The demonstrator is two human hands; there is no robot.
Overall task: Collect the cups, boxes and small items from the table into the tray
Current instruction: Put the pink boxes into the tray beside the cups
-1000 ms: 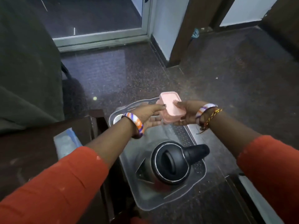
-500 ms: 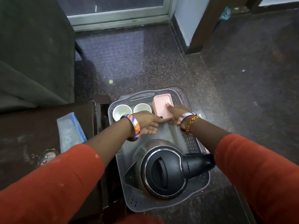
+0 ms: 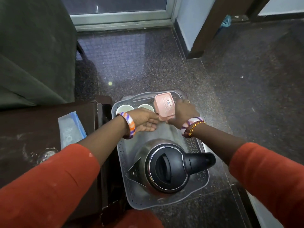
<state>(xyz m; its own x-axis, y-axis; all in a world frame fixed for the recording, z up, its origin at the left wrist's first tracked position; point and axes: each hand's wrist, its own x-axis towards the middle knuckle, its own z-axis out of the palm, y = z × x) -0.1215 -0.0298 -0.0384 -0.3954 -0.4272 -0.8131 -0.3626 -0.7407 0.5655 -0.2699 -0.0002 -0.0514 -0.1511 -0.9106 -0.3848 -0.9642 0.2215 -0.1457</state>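
Observation:
A translucent grey tray lies beside the dark table. In it stand a steel kettle with a black lid, two white cups at the far left, and a pink lidded box at the far right. My right hand grips the box's right side. My left hand reaches in with straight fingers, the tips touching the box's near left corner. The box's underside is hidden, so whether it rests on the tray cannot be told.
On the table lie a blue and white packet and a small glassy item. A dark green cloth hangs at the left. Speckled floor spreads to the right, with a wooden door frame behind.
The pink box went down from mid-air into the tray's far right corner next to the cups. My left hand loosened from holding it to touching its corner.

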